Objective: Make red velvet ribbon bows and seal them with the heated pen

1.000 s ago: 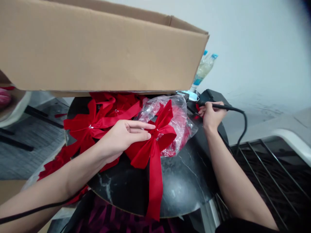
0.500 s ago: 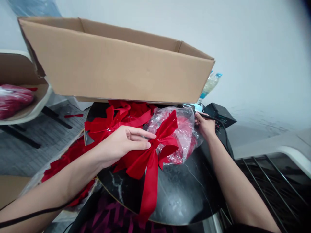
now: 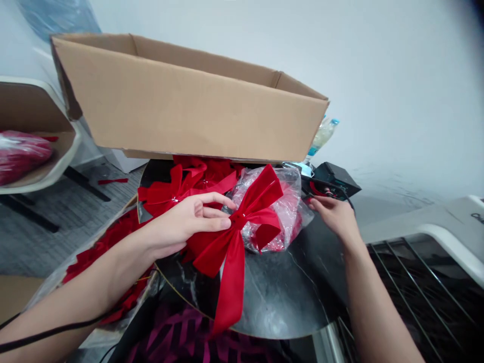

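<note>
My left hand (image 3: 204, 217) is closed on a red velvet ribbon bow (image 3: 237, 220) by its knot, with the tails hanging toward the table's front edge. Behind that bow lies a clear plastic bag (image 3: 291, 186) with red material inside. My right hand (image 3: 335, 214) is at the far right of the round black marbled table (image 3: 280, 297), beside a small black box-shaped device (image 3: 336, 176) with a cable. Its thumb and fingers are pinched together; what they hold, if anything, I cannot make out. More red bows (image 3: 162, 194) lie left of the bag.
A large open cardboard box (image 3: 196, 111) stands at the back. Bottles (image 3: 325, 133) and a light-blue mask-like item (image 3: 304, 169) are behind the bag. Red bows in plastic (image 3: 109, 247) sit lower left, a chair (image 3: 56, 146) further left, a metal-barred rack (image 3: 419, 282) at right.
My right hand has drawn back slightly toward me and right, away from the black cable by the device. The bow in my left hand has turned a little. The view has shifted slightly.
</note>
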Available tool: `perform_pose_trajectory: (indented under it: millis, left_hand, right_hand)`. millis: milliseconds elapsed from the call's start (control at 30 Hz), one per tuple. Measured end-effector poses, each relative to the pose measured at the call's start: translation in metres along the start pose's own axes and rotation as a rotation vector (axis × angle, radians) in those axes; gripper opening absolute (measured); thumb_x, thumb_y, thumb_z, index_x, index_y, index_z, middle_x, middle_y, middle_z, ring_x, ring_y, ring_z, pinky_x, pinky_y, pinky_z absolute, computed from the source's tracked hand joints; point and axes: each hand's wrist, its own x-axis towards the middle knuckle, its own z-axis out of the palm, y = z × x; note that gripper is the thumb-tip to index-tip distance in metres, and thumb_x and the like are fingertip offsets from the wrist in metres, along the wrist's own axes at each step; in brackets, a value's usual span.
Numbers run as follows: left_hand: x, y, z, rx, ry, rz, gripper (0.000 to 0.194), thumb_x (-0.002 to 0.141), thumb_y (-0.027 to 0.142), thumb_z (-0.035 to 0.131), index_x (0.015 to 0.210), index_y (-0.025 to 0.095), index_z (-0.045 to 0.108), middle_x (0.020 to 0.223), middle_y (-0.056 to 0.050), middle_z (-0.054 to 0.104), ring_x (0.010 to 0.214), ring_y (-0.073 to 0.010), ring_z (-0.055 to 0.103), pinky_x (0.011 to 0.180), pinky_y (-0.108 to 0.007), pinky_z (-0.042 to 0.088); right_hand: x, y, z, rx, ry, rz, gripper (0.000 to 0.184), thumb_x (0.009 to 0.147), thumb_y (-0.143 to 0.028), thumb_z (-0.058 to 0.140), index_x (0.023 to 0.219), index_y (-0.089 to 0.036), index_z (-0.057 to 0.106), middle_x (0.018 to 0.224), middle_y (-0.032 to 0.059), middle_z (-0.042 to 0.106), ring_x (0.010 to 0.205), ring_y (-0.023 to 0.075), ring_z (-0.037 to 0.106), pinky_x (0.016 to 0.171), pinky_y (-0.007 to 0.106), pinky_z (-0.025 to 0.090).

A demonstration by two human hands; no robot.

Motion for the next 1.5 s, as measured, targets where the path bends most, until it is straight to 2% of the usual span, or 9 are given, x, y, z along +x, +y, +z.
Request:
perform_pose_trajectory:
  millis: [100, 200, 300, 400, 533, 800, 1133, 1333, 1500]
  left_hand:
    - [0.004, -0.003, 0.000, 0.005, 0.021, 0.018, 0.028, 0.082, 0.020, 0.083, 0.108, 0.021, 0.072, 0.088, -0.002, 0.080, 0.075, -0.0100, 0.074, 0.071, -0.017, 0.056]
    - [0.011, -0.006, 0.003, 0.016, 0.077, 0.013, 0.023, 0.083, 0.021, 0.083, 0.104, 0.019, 0.074, 0.089, -0.002, 0.080, 0.076, -0.0097, 0.074, 0.071, -0.016, 0.055]
    - [0.016, -0.008, 0.008, 0.057, 0.130, -0.019, 0.024, 0.080, 0.023, 0.085, 0.101, 0.018, 0.076, 0.088, -0.003, 0.081, 0.076, -0.0106, 0.073, 0.070, -0.016, 0.054]
    - [0.019, -0.008, 0.013, 0.077, 0.146, -0.069, 0.027, 0.077, 0.026, 0.087, 0.101, 0.018, 0.077, 0.091, -0.005, 0.081, 0.079, -0.0141, 0.074, 0.073, -0.021, 0.055]
    - [0.019, -0.008, 0.019, 0.077, 0.094, -0.082, 0.021, 0.077, 0.020, 0.085, 0.095, 0.017, 0.076, 0.085, -0.003, 0.078, 0.074, -0.0126, 0.072, 0.069, -0.021, 0.051]
    - [0.020, -0.016, 0.021, 0.125, 0.060, -0.027, 0.018, 0.074, 0.015, 0.085, 0.090, 0.015, 0.076, 0.080, -0.002, 0.076, 0.074, -0.0120, 0.069, 0.071, -0.021, 0.050]
    - [0.020, -0.017, 0.024, 0.043, 0.025, -0.114, 0.009, 0.076, 0.015, 0.084, 0.082, 0.017, 0.076, 0.077, -0.001, 0.075, 0.070, -0.0099, 0.069, 0.066, -0.017, 0.050]
    - [0.020, -0.019, 0.023, 0.016, -0.003, -0.150, 0.010, 0.078, 0.020, 0.085, 0.083, 0.018, 0.076, 0.077, 0.000, 0.075, 0.066, -0.0087, 0.068, 0.061, -0.016, 0.049]
    - [0.017, -0.016, 0.026, 0.006, -0.013, -0.182, 0.011, 0.084, 0.025, 0.080, 0.091, 0.017, 0.078, 0.083, -0.002, 0.076, 0.070, -0.0099, 0.071, 0.065, -0.017, 0.053]
  right_hand:
    - [-0.038, -0.020, -0.014, -0.160, 0.019, -0.006, 0.008, 0.072, -0.019, 0.084, 0.076, -0.019, 0.077, 0.064, 0.0046, 0.069, 0.077, 0.0276, 0.071, 0.087, 0.044, 0.056]
    - [-0.081, -0.054, -0.016, -0.204, 0.014, -0.066, 0.010, 0.083, -0.031, 0.077, 0.088, -0.023, 0.078, 0.069, 0.0028, 0.073, 0.063, 0.0220, 0.070, 0.072, 0.038, 0.057]
    - [-0.124, -0.091, -0.005, -0.068, -0.025, -0.329, 0.017, 0.092, -0.038, 0.068, 0.101, -0.025, 0.075, 0.071, 0.0000, 0.072, 0.055, 0.0168, 0.066, 0.053, 0.030, 0.054]
    - [-0.149, -0.117, 0.013, -0.097, -0.191, -0.613, 0.014, 0.094, -0.027, 0.068, 0.107, -0.027, 0.073, 0.079, -0.0009, 0.072, 0.062, 0.0146, 0.066, 0.059, 0.029, 0.055]
    - [-0.149, -0.127, 0.030, -0.243, -0.251, -0.846, 0.011, 0.095, -0.021, 0.065, 0.105, -0.024, 0.069, 0.101, 0.0058, 0.071, 0.093, 0.0215, 0.066, 0.084, 0.038, 0.055]
    - [-0.149, -0.123, 0.034, -0.165, -0.401, -0.581, 0.010, 0.091, -0.024, 0.069, 0.097, -0.023, 0.061, 0.094, 0.0015, 0.070, 0.085, 0.0184, 0.066, 0.077, 0.032, 0.051]
    - [-0.147, -0.122, 0.023, -0.085, -0.597, -0.461, 0.006, 0.093, -0.023, 0.066, 0.096, -0.023, 0.061, 0.089, -0.0015, 0.069, 0.074, 0.0130, 0.063, 0.070, 0.026, 0.051]
    - [-0.143, -0.123, 0.001, -0.332, -0.314, -0.888, 0.031, 0.091, -0.019, 0.071, 0.120, -0.025, 0.063, 0.118, 0.0092, 0.064, 0.110, 0.0250, 0.063, 0.096, 0.040, 0.054]
    - [-0.140, -0.127, 0.009, -0.480, -0.527, -1.209, 0.046, 0.096, -0.010, 0.060, 0.140, -0.022, 0.054, 0.135, 0.0166, 0.058, 0.122, 0.0265, 0.060, 0.100, 0.042, 0.056]
